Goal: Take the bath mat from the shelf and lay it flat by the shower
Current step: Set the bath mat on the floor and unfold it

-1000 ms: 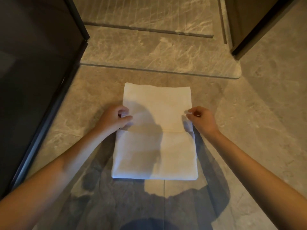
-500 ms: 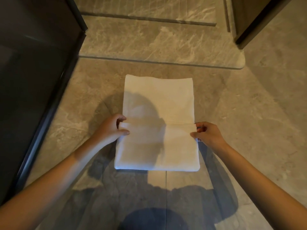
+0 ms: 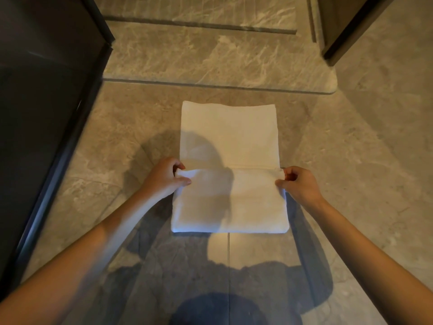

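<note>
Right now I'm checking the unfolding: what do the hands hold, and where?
The folded white terry bath mat: left hand and right hand each pinch one end of its top flap's edge.

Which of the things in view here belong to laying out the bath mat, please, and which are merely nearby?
Part of the job:
- bath mat, white, still partly folded on the floor
- left hand, in a grip on the fold's left end
- right hand, in a grip on its right end
- shower threshold, just beyond the mat

Merely nearby:
- dark glass panel
- dark cabinet corner
</note>
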### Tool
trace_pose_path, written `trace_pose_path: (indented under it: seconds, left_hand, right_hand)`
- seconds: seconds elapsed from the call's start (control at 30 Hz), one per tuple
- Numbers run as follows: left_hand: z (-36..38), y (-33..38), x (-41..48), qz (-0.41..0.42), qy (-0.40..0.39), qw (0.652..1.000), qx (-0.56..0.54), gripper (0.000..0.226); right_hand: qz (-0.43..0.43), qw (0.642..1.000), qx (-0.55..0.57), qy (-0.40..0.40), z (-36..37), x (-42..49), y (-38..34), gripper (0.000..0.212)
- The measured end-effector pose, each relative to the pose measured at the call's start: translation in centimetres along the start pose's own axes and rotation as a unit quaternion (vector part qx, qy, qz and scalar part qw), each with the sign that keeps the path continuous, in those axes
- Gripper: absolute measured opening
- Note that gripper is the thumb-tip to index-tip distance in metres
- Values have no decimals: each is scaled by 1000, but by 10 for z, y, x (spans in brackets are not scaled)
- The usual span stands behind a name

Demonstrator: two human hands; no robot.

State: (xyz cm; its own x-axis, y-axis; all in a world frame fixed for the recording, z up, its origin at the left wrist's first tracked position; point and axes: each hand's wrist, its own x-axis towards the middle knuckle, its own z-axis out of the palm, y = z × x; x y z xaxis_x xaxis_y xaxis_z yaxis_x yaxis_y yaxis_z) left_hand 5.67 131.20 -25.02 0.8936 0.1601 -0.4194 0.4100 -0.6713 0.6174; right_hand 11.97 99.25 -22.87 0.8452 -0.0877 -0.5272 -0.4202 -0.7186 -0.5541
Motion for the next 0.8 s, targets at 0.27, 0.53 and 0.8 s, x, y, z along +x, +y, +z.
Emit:
trace_pose_path:
  seconds: [0.27,0.53,0.8]
  left_hand:
    - [4,3,4,43,13,997,65,35]
    - [-3,6,-4,53,-24,998,18,27]
    - [-29,21,-25,-7,-110,954,-277,38]
  right_hand:
    - [1,999,43,0,-7,-1,1,31]
    - [-15,985,162,-60,-16,-12,-4,27]
    - [-13,943,290,-163,-34,-29,-6,17]
